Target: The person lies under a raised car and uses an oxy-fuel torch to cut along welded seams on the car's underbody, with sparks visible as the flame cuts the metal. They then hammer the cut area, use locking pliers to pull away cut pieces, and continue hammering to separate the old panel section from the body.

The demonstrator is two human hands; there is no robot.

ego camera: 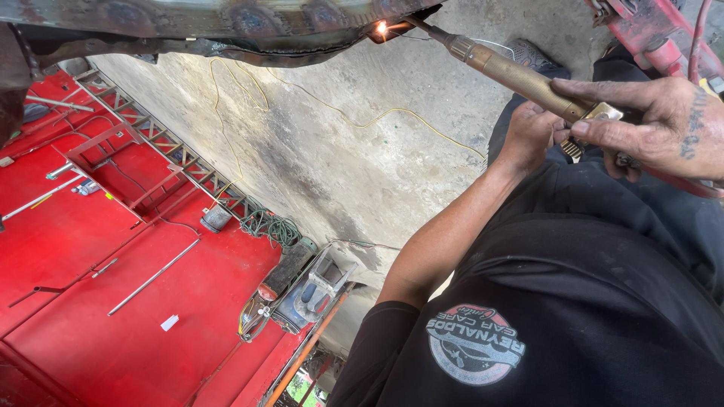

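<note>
A brass gas torch (520, 79) slants from the right up to a small bright flame (381, 29) at its tip. The flame touches the edge of a rusty, scorched metal panel (226, 22) along the top of the view. My right hand (656, 124) is shut on the torch's handle end. My left hand (532, 132) reaches up beside it, with its fingers on the torch body by the valve. My black shirt with a round printed badge (475, 343) fills the lower right.
A red metal surface (90, 249) at left carries loose rods, a ladder-like steel frame (158, 151) and a small white tag. A coiled green hose (271, 226) and power tools (302, 286) lie at its edge. A yellow wire (362, 120) trails over the concrete floor.
</note>
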